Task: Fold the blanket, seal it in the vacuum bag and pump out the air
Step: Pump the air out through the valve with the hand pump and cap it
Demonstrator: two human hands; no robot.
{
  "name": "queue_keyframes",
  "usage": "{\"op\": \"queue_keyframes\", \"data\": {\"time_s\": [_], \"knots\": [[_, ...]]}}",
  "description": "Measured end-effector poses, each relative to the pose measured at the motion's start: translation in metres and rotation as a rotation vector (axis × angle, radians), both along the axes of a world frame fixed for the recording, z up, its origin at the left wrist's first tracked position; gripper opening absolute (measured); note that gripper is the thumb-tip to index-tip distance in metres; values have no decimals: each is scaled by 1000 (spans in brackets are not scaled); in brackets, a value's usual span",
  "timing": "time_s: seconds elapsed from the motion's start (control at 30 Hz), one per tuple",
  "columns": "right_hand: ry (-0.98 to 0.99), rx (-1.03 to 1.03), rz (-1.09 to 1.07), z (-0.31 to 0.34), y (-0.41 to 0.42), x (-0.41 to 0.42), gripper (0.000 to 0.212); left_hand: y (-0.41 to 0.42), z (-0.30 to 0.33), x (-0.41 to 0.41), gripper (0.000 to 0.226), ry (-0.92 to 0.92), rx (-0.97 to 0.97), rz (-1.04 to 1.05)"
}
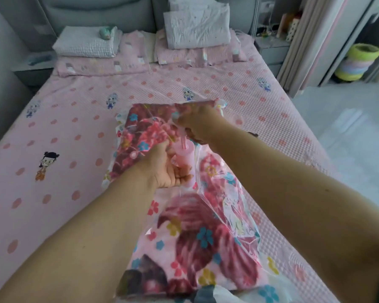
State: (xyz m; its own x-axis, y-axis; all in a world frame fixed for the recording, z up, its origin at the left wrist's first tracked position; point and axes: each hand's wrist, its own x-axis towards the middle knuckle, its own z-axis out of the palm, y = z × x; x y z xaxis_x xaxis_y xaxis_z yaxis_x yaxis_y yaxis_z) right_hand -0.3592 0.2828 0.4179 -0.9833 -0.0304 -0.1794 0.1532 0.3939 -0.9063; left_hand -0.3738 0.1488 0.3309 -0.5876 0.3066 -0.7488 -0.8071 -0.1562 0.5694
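Bed (206,84) fills most of your view, pink dotted sheet with small cartoon figures. At its head, two pink pillows, a folded white blanket (85,43) on the left one, a crumpled white cover (197,29) propped against the grey headboard on the right.

Vacuum bag (234,200) lies lengthwise on the near half of the bed, running from your body out toward mid-mattress, clear plastic crinkled and glinting. Folded floral blanket (195,241) is inside it, pink and dark red with blue and yellow flowers.

Your forearms reach out over the bag from both sides.

Pink hand pump (183,156) stands on the bag's upper face, about midway along. Your left hand (170,169) is curled round the pump barrel low down. Your right hand (197,123) is closed round the handle end above it, rod showing between the two; image is blurred there.

Right of the bed: a striped woven basket (359,62) on the floor.
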Motion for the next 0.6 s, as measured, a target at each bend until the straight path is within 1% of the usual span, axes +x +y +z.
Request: {"op": "queue_keyframes", "data": {"time_s": [0.07,0.1,0.13,0.17,0.2,0.23,0.27,0.33,0.37,0.43,0.5,0.6], "knots": [[-87,-32,-43,-7,2,5,28,-8,-10,6,38,85,107,-34],[-80,-4,-55,-10,3,5,32,-12,-14,9,43,153,152,-77],[-60,-6,-83,-7,4,3,34,-15,-18,11,51,262,154,-150],[-46,-47,-98,-2,4,0,33,-14,-23,11,55,411,80,-237],[-38,-102,-116,3,4,-3,31,-11,-26,10,53,565,-28,-291],[-20,-129,-120,6,3,-6,29,-6,-27,6,50,689,-116,-292],[-14,-137,-103,5,2,-7,25,-2,-27,3,50,761,-160,-259],[-60,-45,-87,-9,0,-3,28,3,-24,-4,48,830,-216,-226],[-114,23,-85,-17,-2,1,32,3,-24,-7,46,850,-240,-245],[-178,81,-73,-26,-6,6,32,0,-25,-13,46,869,-291,-292],[-102,81,-85,-12,-8,-3,25,-2,-21,-16,53,896,-339,-303],[72,-60,-86,26,-4,-24,29,-2,-13,-21,52,932,-375,-324]]}}
